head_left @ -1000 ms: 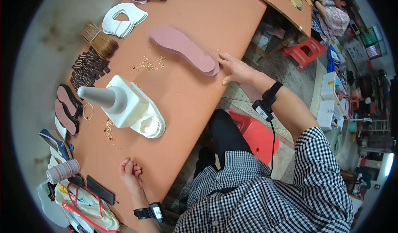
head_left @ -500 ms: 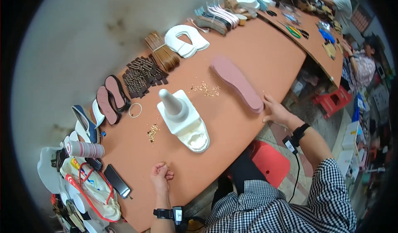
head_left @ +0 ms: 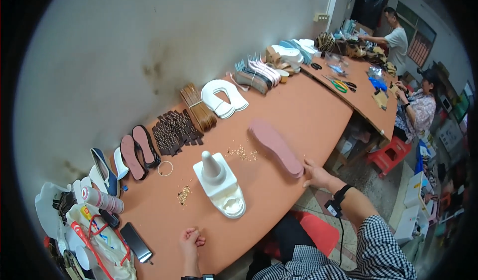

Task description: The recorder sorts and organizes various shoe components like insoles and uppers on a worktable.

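Right hand [head_left: 319,175] is sitting open, fingers spreading around the near end of the pink insoles [head_left: 275,148], which are lying stacked on the table [head_left: 318,115], seemingly for easy reach; left hand [head_left: 191,240] is resting loosely clenched, showing nothing held

Right fingers [head_left: 310,165] beside pink insoles [head_left: 275,148]

Looks down and forward from the wearer's head, through a wide fisheye lens with a dark, rounded rim — upright, unmirrored. Sits nearest to the checked shirt [head_left: 386,245] at the lower edge, then, a little farther out, to the left hand [head_left: 191,240], right hand [head_left: 319,175] and orange table [head_left: 154,215]. Reaches past the grey wall [head_left: 149,31] on the left — all the way to two distant co-workers [head_left: 398,46] at upper right.
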`<state>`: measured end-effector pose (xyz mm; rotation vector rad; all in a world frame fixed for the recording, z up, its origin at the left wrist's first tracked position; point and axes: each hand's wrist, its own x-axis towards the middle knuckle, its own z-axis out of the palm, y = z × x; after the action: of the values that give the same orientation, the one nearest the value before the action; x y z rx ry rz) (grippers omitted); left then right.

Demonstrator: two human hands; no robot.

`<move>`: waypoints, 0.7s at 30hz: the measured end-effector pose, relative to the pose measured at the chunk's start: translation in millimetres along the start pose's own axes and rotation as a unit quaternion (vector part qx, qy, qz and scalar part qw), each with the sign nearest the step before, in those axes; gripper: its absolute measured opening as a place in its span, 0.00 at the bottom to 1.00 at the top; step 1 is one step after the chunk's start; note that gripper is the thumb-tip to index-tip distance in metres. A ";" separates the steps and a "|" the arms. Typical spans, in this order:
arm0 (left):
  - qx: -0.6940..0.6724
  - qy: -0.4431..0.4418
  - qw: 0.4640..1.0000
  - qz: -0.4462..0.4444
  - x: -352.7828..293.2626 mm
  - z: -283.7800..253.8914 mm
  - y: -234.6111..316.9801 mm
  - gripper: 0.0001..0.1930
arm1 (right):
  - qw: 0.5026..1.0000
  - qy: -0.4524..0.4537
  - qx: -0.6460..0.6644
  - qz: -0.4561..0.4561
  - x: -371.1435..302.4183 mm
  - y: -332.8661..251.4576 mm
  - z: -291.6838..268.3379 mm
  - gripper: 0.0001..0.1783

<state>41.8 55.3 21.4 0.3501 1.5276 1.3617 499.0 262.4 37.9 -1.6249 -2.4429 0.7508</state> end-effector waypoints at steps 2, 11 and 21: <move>0.006 0.003 1.000 0.001 0.0 -0.9 0.8 0.07 | 1.000 0.002 -0.006 0.005 -0.6 -2.8 1.7 0.51; 0.015 0.006 1.000 -0.012 8.7 0.0 1.0 0.06 | 0.998 -0.004 -0.056 -0.032 7.0 3.6 0.8 0.50; -0.005 0.018 0.998 -0.055 -2.2 4.1 8.4 0.04 | 0.947 -0.229 -0.217 -0.051 40.0 7.2 -24.9 0.24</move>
<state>42.8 58.6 30.3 0.2329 1.5468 1.2960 497.2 308.6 49.3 -1.5691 -3.1885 0.6671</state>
